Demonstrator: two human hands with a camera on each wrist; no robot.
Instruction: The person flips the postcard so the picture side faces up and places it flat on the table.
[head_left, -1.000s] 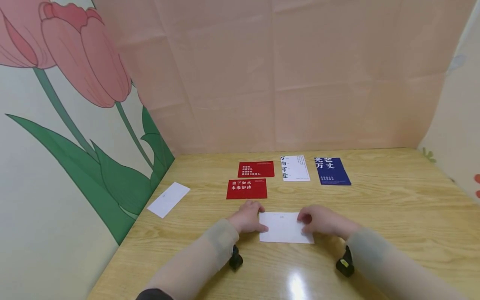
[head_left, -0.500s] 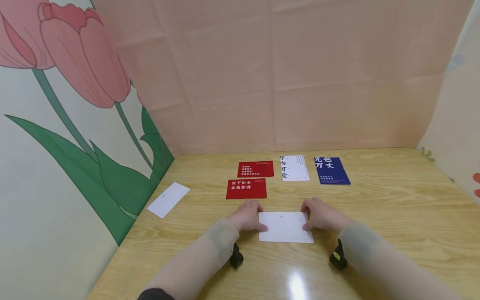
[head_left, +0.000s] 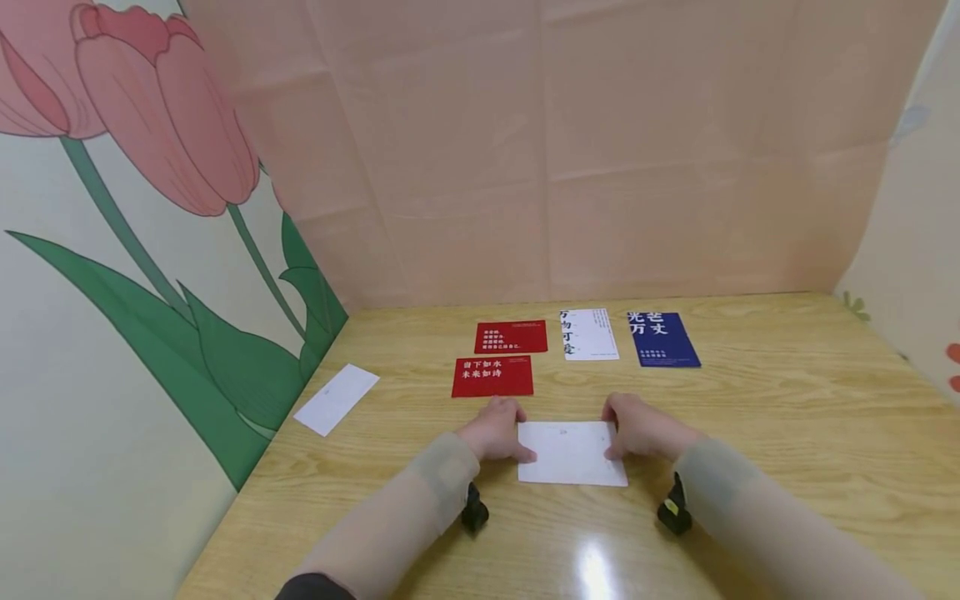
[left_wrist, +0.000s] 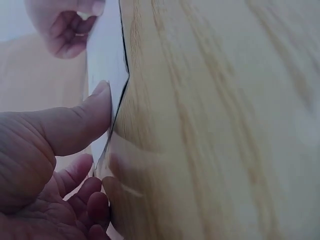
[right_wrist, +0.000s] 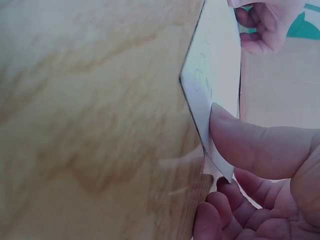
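Observation:
A white postcard with faint small print near its top edge lies at the front middle of the wooden table. My left hand pinches its left edge, thumb on the upper face and the other fingers at the side. On the opposite edge, my right hand holds it the same way. In the left wrist view, the thumb presses near a corner of the postcard, with the fingertips against the tabletop. The right wrist view shows the postcard slightly tilted off the table at its near corner, and faint handwriting-like marks on it.
Behind the hands lie two red postcards with white lettering, a white lettered postcard and a blue one. Another white card lies askew near the table's left edge. A pink cloth hangs at the back.
My right hand has shifted slightly and closed its thumb and fingers on the postcard's right edge. The left hand and the postcard have stayed nearly in place.

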